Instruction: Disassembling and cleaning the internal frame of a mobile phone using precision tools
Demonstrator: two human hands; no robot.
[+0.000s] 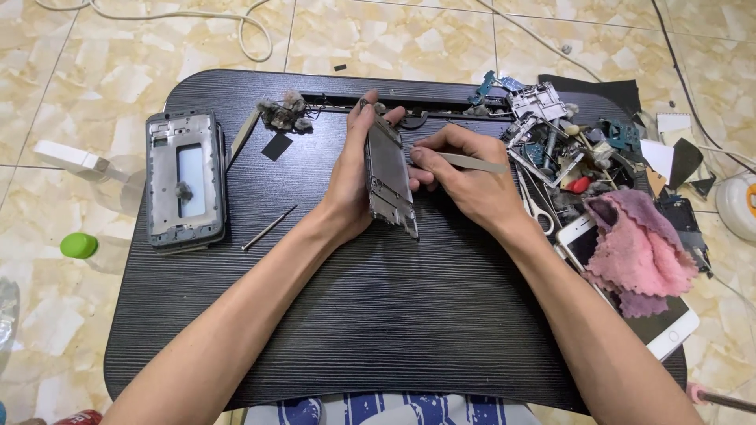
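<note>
metal phone frame (pixel 390 177) stands on edge mid-table, clasped by the left hand (pixel 352 169), while the right hand (pixel 465 173) pinches a flat pry tool (pixel 471 163) against its edge; prying looks unfinished, panel not yet off

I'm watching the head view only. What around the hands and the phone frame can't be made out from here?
- Tip of the flat metal tool: head view, hidden between the right hand and the phone frame.
- Frame's far face: turned on edge, covered by the left hand.
- Parts pile: pieces too small and tangled to identify.
- White phone: mostly under the pink cloth.
- Round white object: cut by the right edge.
</note>
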